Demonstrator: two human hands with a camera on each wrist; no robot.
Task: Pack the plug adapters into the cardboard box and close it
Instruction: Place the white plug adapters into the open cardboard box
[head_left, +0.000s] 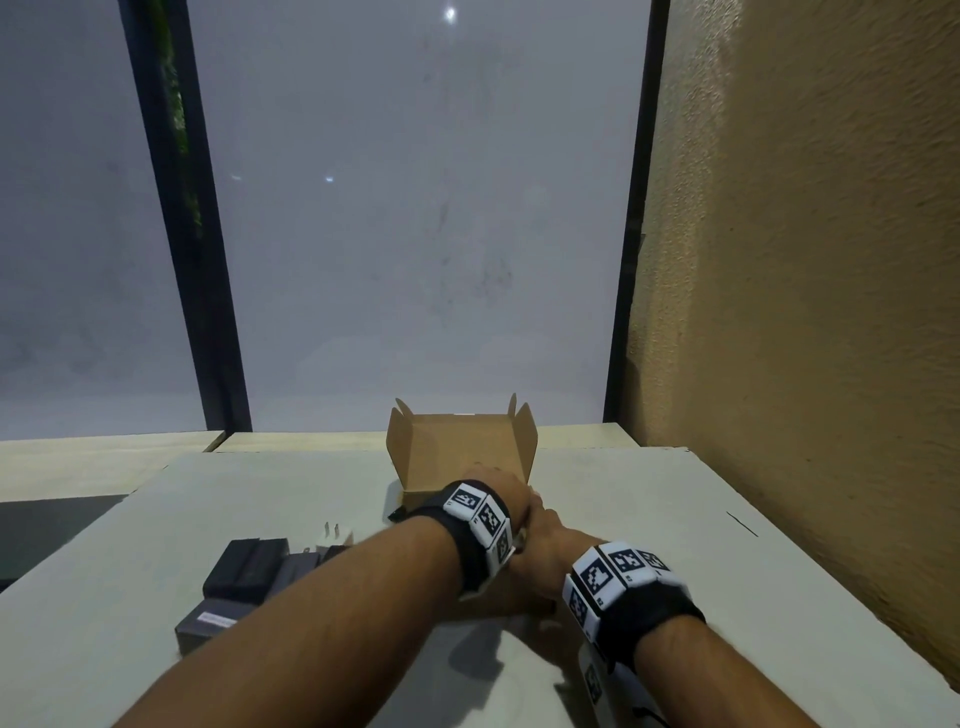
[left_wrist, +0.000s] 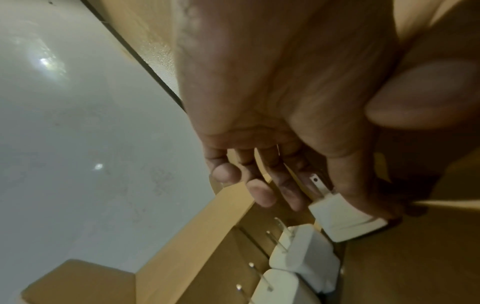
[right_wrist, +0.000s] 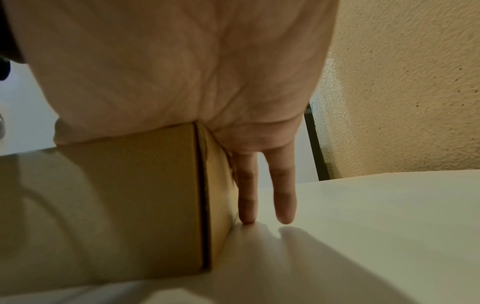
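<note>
The cardboard box (head_left: 457, 452) stands open mid-table with its lid flap raised at the back. My left hand (head_left: 496, 496) reaches down into it, crossing over my right. In the left wrist view, my left hand (left_wrist: 324, 195) pinches a white plug adapter (left_wrist: 342, 218) between thumb and fingers just above the box floor. Two more white adapters (left_wrist: 303, 259) lie inside, prongs pointing up. My right hand (head_left: 545, 535) braces the box's near right corner. Its palm lies over the box (right_wrist: 130, 195) and its straight fingers (right_wrist: 246, 185) run down the side wall to the table.
Left of the box, a white plug adapter (head_left: 335, 538) and several dark blocks (head_left: 249, 569) lie on the pale table (head_left: 727, 571). A frosted window stands behind the table, and a textured wall (head_left: 831, 312) runs along the right.
</note>
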